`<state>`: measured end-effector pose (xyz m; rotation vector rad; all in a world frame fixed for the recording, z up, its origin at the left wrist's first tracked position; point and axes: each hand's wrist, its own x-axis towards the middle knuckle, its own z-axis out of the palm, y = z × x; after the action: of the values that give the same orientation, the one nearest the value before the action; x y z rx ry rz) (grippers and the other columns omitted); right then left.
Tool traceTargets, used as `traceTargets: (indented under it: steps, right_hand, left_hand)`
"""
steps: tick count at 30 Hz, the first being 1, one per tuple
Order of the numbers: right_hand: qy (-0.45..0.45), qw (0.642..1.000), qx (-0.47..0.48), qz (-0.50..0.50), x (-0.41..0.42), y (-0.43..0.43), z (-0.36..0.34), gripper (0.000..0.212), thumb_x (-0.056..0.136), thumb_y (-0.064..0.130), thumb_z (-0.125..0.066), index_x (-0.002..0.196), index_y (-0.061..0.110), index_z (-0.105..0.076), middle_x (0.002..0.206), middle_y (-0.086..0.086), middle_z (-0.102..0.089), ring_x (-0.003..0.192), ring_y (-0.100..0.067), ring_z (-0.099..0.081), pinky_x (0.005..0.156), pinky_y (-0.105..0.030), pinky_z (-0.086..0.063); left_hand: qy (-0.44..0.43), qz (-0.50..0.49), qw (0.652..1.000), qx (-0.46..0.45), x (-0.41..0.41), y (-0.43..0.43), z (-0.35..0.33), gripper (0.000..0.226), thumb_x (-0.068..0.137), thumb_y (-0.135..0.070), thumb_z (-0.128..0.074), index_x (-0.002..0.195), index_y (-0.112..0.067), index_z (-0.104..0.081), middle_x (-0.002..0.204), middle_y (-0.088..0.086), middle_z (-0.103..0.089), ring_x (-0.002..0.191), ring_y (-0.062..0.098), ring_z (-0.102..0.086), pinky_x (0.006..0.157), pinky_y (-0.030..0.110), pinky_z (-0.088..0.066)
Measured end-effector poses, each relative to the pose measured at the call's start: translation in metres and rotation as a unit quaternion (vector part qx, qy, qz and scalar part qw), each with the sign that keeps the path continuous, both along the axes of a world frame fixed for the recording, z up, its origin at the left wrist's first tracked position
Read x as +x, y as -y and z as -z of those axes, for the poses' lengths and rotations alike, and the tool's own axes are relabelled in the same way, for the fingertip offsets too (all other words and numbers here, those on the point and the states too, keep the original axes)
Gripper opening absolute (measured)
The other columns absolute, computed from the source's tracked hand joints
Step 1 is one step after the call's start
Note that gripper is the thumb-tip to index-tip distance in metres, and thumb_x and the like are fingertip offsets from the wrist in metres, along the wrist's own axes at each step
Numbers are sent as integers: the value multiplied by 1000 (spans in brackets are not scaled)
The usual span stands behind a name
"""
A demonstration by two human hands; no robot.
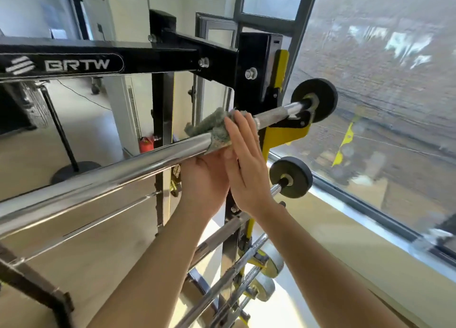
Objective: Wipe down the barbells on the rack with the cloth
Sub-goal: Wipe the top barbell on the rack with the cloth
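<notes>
Grey-green cloth (214,127) seen draped over top barbell (123,164) on black-and-yellow rack (254,56), just inboard of knurled section near bar's right end. Cloth pressed against bar by right hand (246,164), fingers straight, nothing clasped. Left hand (204,179) cupped beneath bar at cloth's lower edge; fingers hidden, grip cannot be told. Step judged best done with cloth wrapped fully round bar, firm pressure applied, long strokes drawn toward plate (314,100). Further barbells (212,241) racked below.
</notes>
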<state>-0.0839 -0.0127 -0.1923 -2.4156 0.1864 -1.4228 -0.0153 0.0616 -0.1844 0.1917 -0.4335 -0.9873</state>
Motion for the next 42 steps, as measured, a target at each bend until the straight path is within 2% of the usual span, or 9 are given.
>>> traceTargets:
  steps: [7, 11, 13, 19, 24, 27, 32, 38, 42]
  right_hand:
    - [12, 993, 94, 75, 5, 28, -2, 46, 108, 17, -36, 153, 6, -33, 165, -7, -20, 155, -18, -8, 126, -41, -16]
    - [51, 987, 136, 73, 10, 7, -5, 45, 106, 13, -39, 150, 4, -39, 163, -9, -26, 154, -21, -12, 125, -41, -17]
    - [57, 989, 123, 55, 8, -11, -3, 43, 105, 9, -44, 147, 3, -44, 159, -10, -33, 153, -23, -16, 125, -40, -19]
    - [40, 999, 13, -31, 8, -40, -1, 40, 103, 4, -47, 142, 3, -47, 151, -15, -46, 150, -30, -27, 118, -58, -29]
    - [36, 998, 39, 23, 8, -13, 0, 41, 104, 6, -43, 144, -3, -46, 154, -16, -41, 151, -28, -23, 124, -41, -23]
    - [23, 995, 77, 66, 5, 14, -3, 45, 105, 13, -37, 148, 2, -42, 160, -11, -34, 153, -24, -18, 124, -43, -22]
    - [40, 989, 127, 62, 4, 32, -4, 46, 105, 12, -40, 150, 4, -39, 162, -9, -29, 154, -21, -15, 124, -44, -20]
    - [24, 998, 62, 15, 4, 9, 3, 46, 103, 5, -48, 148, 1, -40, 159, -12, -34, 154, -25, -15, 125, -43, -19]
    - [-6, 998, 58, 31, -1, 41, -5, 44, 107, 14, -40, 150, 6, -39, 160, -8, -32, 154, -20, -14, 125, -39, -20]
  left_hand:
    - [48, 36, 997, 48, -2, 31, -5, 45, 105, -38, -34, 135, -12, -54, 129, 8, -62, 128, 23, -53, 113, 36, -38]
    - [33, 36, 997, 54, 3, 23, -2, 44, 105, -37, -35, 133, -12, -58, 124, 8, -68, 121, 21, -62, 102, 32, -50]
    - [11, 30, 999, 42, 5, 12, 3, 48, 105, -37, -38, 143, -9, -49, 131, 9, -63, 127, 24, -57, 105, 35, -48]
    - [-24, -11, 1000, -10, 18, -29, 9, 44, 105, -38, -36, 129, -8, -56, 122, 9, -63, 117, 23, -61, 94, 32, -54]
    - [25, -43, 999, 8, 15, -8, 6, 52, 97, -38, -45, 142, -11, -44, 129, 9, -60, 120, 24, -56, 97, 33, -52]
    - [60, -26, 996, 59, 10, 14, 0, 44, 95, -32, -49, 133, -9, -54, 122, 10, -65, 112, 23, -60, 96, 33, -51]
    - [67, -12, 995, 72, 9, 17, 1, 53, 93, -27, -54, 141, -6, -51, 138, 15, -58, 131, 31, -52, 115, 41, -40]
    - [30, -30, 998, 48, 17, 10, 12, 42, 108, -30, -34, 142, -10, -48, 140, 14, -54, 127, 27, -54, 108, 37, -44]
    - [90, -17, 994, 51, 17, 40, -3, 43, 101, -31, -42, 136, -8, -51, 128, 11, -62, 120, 24, -57, 102, 33, -49]
